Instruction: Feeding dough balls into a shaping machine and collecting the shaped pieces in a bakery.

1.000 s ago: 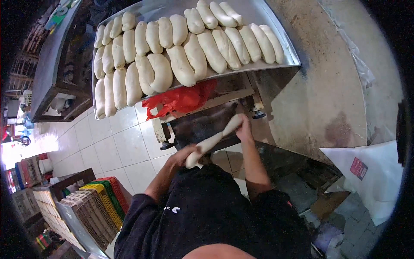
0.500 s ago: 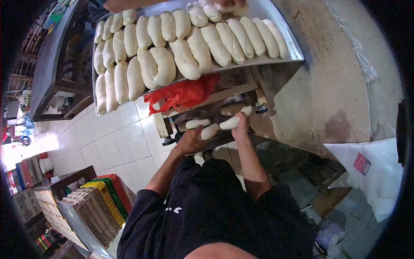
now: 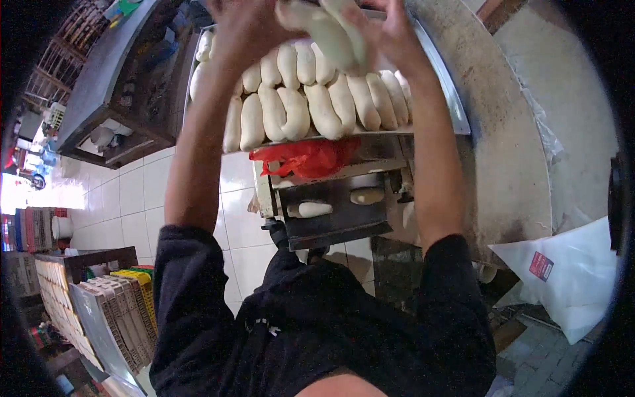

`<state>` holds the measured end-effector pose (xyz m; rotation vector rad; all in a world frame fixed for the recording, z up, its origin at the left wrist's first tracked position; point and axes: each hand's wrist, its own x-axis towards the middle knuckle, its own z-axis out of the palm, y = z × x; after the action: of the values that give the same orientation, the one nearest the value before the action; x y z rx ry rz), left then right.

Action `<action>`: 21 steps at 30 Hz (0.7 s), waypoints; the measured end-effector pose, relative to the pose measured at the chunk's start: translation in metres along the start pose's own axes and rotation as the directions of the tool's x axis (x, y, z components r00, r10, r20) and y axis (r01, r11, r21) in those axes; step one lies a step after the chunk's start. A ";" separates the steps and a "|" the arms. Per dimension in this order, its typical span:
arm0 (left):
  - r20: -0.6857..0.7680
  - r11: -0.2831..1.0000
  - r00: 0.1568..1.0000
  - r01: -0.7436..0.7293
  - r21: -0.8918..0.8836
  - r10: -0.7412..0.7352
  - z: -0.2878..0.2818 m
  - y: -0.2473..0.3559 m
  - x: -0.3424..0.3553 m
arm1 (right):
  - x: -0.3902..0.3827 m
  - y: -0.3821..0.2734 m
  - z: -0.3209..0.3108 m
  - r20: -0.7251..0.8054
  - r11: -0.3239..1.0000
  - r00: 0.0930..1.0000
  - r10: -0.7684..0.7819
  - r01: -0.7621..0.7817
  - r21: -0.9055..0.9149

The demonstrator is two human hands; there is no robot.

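Note:
At the top edge, my left hand (image 3: 254, 30) and my right hand (image 3: 390, 36) are raised over the metal tray (image 3: 442, 63). Smeared pale dough rolls (image 3: 331, 40) hang between them, the fingers of each hand closed around dough. Rows of long, smooth dough rolls (image 3: 324, 109) lie side by side on the tray, partly covered by my hands and forearms. Below it, the dark outfeed plate of a machine (image 3: 340, 225) carries a pale dough roll (image 3: 311, 210) on its left side and another dough piece (image 3: 367, 196) further right.
A red plastic bag (image 3: 307, 159) lies between tray and outfeed plate. To the left stands a dark worktable (image 3: 99, 73); stacked crates (image 3: 119, 311) are at lower left. A worn tabletop (image 3: 509, 152) extends rightward, with a white sack (image 3: 565, 278) by its near edge.
Both hands have risen from the machine's outfeed plate to above the tray, carrying dough rolls. The view has shifted, and the plate now shows more fully.

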<state>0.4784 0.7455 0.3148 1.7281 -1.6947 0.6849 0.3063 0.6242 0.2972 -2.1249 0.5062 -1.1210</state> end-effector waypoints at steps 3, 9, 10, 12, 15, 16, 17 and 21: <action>-0.189 0.984 0.976 0.133 0.116 -0.110 -0.002 -0.027 -0.022 | -0.007 0.021 -0.018 -0.311 0.990 0.949 0.053 -0.010 0.139; 0.047 0.681 0.859 0.436 -0.588 -0.510 0.051 0.043 -0.214 | -0.242 0.087 -0.003 -0.448 0.768 0.646 0.618 -0.377 0.518; 0.351 0.536 0.830 0.551 -0.640 -0.434 0.065 0.067 -0.254 | -0.284 0.100 0.010 -0.333 0.600 0.504 0.797 -0.596 0.533; 0.677 0.596 0.733 0.575 -0.561 -0.070 0.105 0.094 -0.320 | -0.353 0.134 0.038 -0.106 0.185 0.152 0.983 -0.795 0.578; 0.714 0.858 0.696 0.318 -0.404 0.078 0.172 0.106 -0.388 | -0.410 0.205 0.080 -0.044 -0.100 -0.155 0.987 -0.804 0.586; 0.792 0.947 0.610 0.231 -0.223 0.038 0.188 0.108 -0.406 | -0.420 0.230 0.089 -0.054 -0.151 -0.222 0.973 -0.803 0.577; 0.854 0.992 0.519 0.117 -0.040 -0.026 0.201 0.109 -0.421 | -0.428 0.253 0.094 -0.049 -0.160 -0.229 0.972 -0.803 0.575; 0.831 0.925 0.548 0.258 -0.277 0.096 0.218 0.095 -0.445 | -0.458 0.275 0.075 0.138 -0.023 0.157 0.978 -0.577 0.816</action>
<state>0.3518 0.8882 -0.1529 1.9467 -2.1159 -0.6544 0.1073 0.7379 -0.1908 -0.3783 1.1584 -0.7938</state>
